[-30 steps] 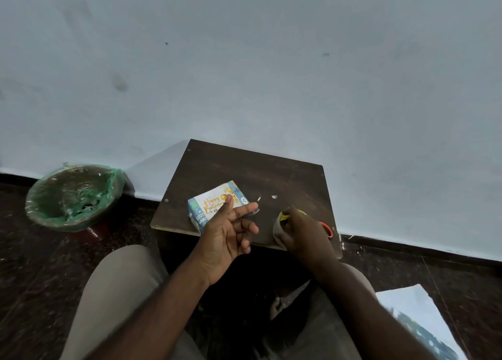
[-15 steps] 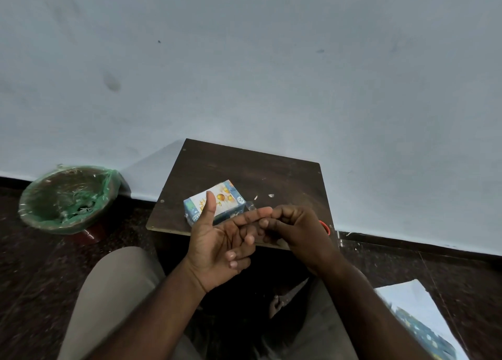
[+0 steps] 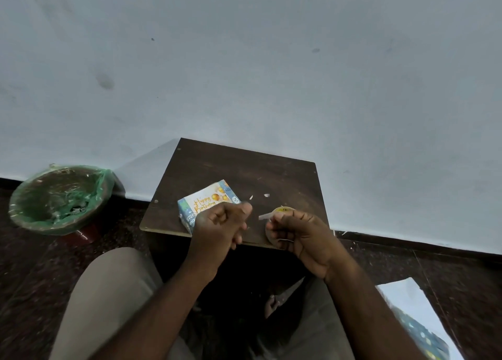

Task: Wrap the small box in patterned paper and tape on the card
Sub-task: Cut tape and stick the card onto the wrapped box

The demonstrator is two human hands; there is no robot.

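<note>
The small box (image 3: 190, 214), wrapped in blue patterned paper, lies at the front left of a low dark wooden table (image 3: 244, 169). A "Happy Birthday" card (image 3: 209, 198) rests on top of it. My left hand (image 3: 220, 226) hovers just in front of the box with fingers curled, thumb and forefinger pressed together as if pinching a tape end. My right hand (image 3: 298, 234) grips a tape roll (image 3: 282, 210) at the table's front right. A short pale strip of tape (image 3: 264, 216) sticks out from the roll toward my left hand.
A bin with a green liner (image 3: 59, 196) stands on the floor at the left. Scissors (image 3: 285, 296) lie in my lap. A spare sheet of patterned paper (image 3: 415, 319) lies on the floor at the lower right. Small paper scraps (image 3: 266, 195) dot the table, which is backed by a wall.
My hands met at the tape half a second ago and have since moved apart. My right hand has lifted the roll into view, and my left thumb has come off the card.
</note>
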